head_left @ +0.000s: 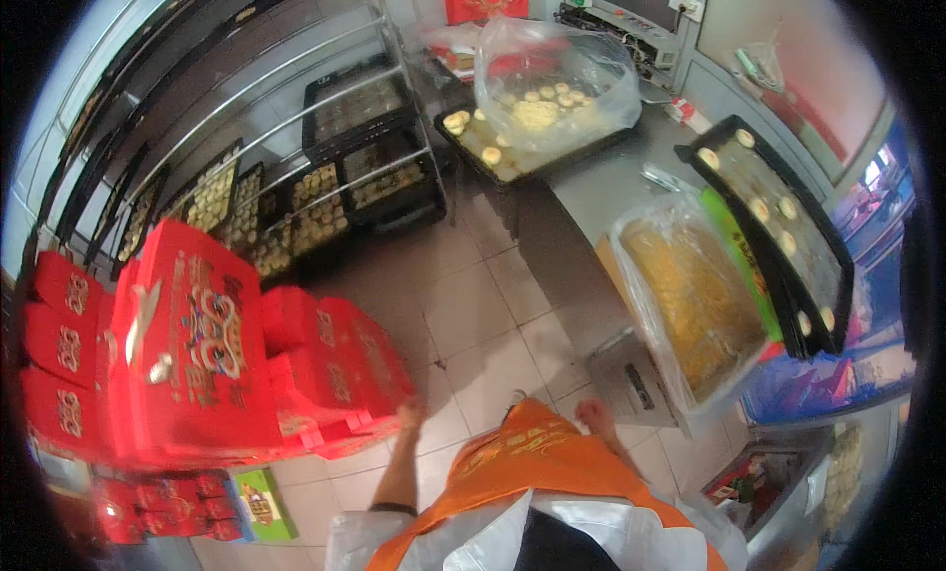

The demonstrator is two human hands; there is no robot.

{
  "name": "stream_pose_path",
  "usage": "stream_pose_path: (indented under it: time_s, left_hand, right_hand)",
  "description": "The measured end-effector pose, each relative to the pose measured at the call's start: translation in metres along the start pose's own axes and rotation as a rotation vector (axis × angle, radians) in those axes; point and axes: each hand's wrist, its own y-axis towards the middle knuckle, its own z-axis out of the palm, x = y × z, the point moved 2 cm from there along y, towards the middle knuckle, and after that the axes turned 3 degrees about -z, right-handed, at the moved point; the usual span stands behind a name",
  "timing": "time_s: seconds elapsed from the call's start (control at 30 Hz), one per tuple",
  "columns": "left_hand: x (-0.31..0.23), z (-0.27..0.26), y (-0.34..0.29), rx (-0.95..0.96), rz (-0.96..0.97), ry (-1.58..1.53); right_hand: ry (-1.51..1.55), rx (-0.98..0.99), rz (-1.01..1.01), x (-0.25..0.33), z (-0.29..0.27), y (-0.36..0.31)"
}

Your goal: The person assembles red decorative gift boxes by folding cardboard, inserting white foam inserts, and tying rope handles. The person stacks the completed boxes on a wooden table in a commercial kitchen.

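Observation:
My left hand (410, 413) hangs at the right end of a stack of red gift boxes (340, 369); whether it touches them I cannot tell. Its fingers are blurred. My right hand (594, 413) is low beside my orange apron (522, 453), left of the metal table's drawer (631, 374). It looks loosely curled and its fingers do not show clearly; nothing can be made out in it. A large red gift bag (192, 335) with a printed cartoon figure stands on the left, in front of more red boxes (64, 339).
A metal rack (335, 103) at the back left holds black trays of round pastries. The metal table (616, 182) bears a tray (512, 167) under a clear bag (562, 78), a plastic-lined box of yellow-brown filling (695, 295), and stacked trays (778, 216) with several pastries. Tiled floor (483, 315) lies between.

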Motion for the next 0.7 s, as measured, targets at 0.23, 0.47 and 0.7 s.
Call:
stream_pose_path:
  time_s: [0.23,0.47,0.7]
  left_hand:
    - [-0.126,0.059,0.054,-0.067,0.132,0.108]
    - [-0.395,0.150,0.179,0.012,0.490,0.246]
    - [-0.689,0.306,0.302,0.078,1.254,0.364]
  right_hand:
    - [0.123,0.048,-0.352,0.283,0.026,0.241]
    - [0.109,0.172,-0.287,0.320,0.068,0.361]
    - [0.312,-0.264,-0.027,0.325,0.039,0.404]
